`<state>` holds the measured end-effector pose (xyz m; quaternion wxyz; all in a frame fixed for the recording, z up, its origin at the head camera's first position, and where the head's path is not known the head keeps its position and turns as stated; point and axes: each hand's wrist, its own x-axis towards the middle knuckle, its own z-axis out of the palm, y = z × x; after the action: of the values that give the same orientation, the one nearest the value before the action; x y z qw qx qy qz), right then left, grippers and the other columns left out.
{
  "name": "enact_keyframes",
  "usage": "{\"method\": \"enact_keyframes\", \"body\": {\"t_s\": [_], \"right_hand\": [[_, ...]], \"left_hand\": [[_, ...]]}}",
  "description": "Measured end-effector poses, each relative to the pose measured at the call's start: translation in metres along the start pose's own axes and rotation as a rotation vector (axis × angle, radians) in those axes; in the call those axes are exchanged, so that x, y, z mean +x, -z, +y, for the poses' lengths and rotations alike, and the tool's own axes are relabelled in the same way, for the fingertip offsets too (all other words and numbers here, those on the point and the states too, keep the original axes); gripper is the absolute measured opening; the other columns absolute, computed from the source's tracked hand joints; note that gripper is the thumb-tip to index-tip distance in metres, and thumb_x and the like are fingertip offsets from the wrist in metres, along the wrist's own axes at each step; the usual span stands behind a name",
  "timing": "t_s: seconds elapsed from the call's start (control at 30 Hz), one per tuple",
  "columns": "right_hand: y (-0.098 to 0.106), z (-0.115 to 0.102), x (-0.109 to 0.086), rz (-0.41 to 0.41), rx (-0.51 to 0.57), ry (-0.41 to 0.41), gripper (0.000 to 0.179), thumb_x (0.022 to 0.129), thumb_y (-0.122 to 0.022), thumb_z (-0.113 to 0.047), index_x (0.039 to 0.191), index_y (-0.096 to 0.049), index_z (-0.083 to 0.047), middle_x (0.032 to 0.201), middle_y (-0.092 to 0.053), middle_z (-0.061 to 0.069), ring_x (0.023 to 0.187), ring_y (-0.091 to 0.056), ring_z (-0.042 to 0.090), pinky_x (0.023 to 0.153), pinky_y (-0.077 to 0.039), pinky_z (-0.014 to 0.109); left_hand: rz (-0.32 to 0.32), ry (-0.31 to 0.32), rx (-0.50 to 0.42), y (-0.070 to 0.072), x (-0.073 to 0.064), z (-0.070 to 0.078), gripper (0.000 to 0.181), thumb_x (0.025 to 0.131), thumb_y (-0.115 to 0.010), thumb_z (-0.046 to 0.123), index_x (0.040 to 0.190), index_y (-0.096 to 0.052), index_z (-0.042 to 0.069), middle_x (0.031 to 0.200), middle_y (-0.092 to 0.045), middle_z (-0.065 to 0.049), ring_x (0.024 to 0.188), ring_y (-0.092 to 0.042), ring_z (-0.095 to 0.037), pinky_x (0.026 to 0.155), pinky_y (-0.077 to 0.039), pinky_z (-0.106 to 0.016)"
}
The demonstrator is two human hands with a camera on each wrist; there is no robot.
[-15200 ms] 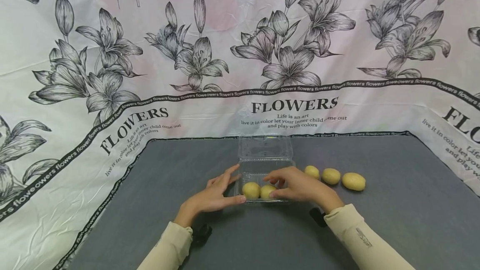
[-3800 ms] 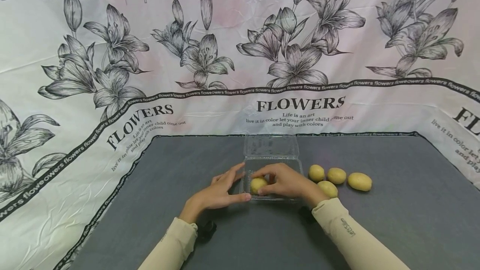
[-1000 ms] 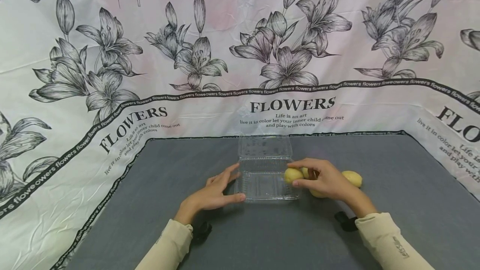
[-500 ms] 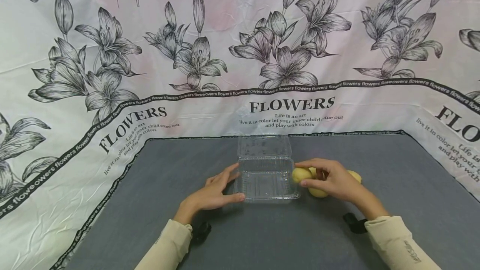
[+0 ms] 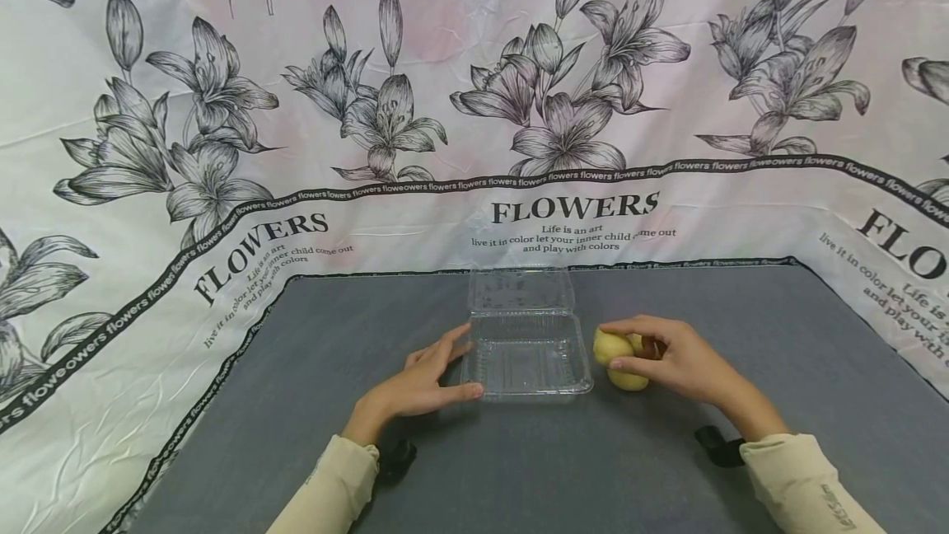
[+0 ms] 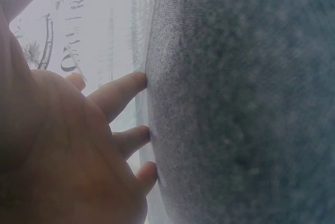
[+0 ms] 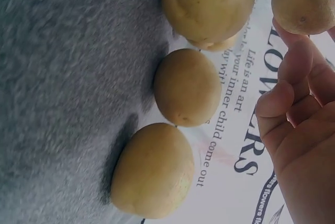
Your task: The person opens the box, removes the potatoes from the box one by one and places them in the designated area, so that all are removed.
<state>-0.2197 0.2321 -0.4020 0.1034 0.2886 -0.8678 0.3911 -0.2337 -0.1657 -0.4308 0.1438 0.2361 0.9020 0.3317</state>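
Observation:
In the head view my right hand (image 5: 678, 361) pinches a yellow potato (image 5: 610, 346) between thumb and fingers, just right of a clear plastic clamshell box (image 5: 530, 391). The right wrist view has this held potato (image 7: 302, 4) at the top right, raised off the table. Another potato (image 5: 628, 381) lies beneath and beside it; my hand covers others from the head camera. My left hand (image 5: 426, 381) touches the box's left side, fingers spread; fingertips (image 6: 141, 132) press along that wall in the left wrist view. The box lid (image 5: 521, 291) stands raised at the back.
Several potatoes (image 7: 153, 171) sit close together on the grey tabletop (image 5: 356, 328), right of the box. A flower-printed white cloth (image 5: 415, 229) hangs behind the table and along its sides. Black wrist devices (image 5: 719, 445) hang under both forearms.
Earlier, potatoes lay in the box; now none show there. Over the last second my right hand carries a potato rightward out past the box's right rim. My left hand stays put.

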Motion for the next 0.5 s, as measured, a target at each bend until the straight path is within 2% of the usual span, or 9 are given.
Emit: {"method": "enact_keyframes", "body": {"t_s": [0.2, 0.5], "right_hand": [[0.004, 0.001, -0.005, 0.019, -0.004, 0.005, 0.042, 0.083, -0.085, -0.014, 0.123, -0.074, -0.01, 0.096, -0.066, -0.006, 0.066, -0.047, 0.006, 0.056, -0.042, 0.024], [0.01, 0.005, -0.015, 0.045, -0.036, 0.008, 0.041, 0.083, -0.084, -0.012, 0.123, -0.074, -0.01, 0.094, -0.065, -0.008, 0.063, -0.047, 0.004, 0.054, -0.042, 0.023]], "left_hand": [[-0.002, 0.002, -0.008, 0.0, 0.001, -0.001, 0.098, 0.093, -0.062, 0.063, 0.165, -0.002, 0.034, 0.167, -0.031, 0.004, 0.16, -0.011, -0.03, 0.12, -0.008, -0.063], [-0.01, 0.007, -0.004, -0.001, 0.001, -0.003, 0.097, 0.094, -0.062, 0.061, 0.165, -0.001, 0.034, 0.168, -0.03, 0.005, 0.16, -0.009, -0.029, 0.121, -0.007, -0.063]]}}
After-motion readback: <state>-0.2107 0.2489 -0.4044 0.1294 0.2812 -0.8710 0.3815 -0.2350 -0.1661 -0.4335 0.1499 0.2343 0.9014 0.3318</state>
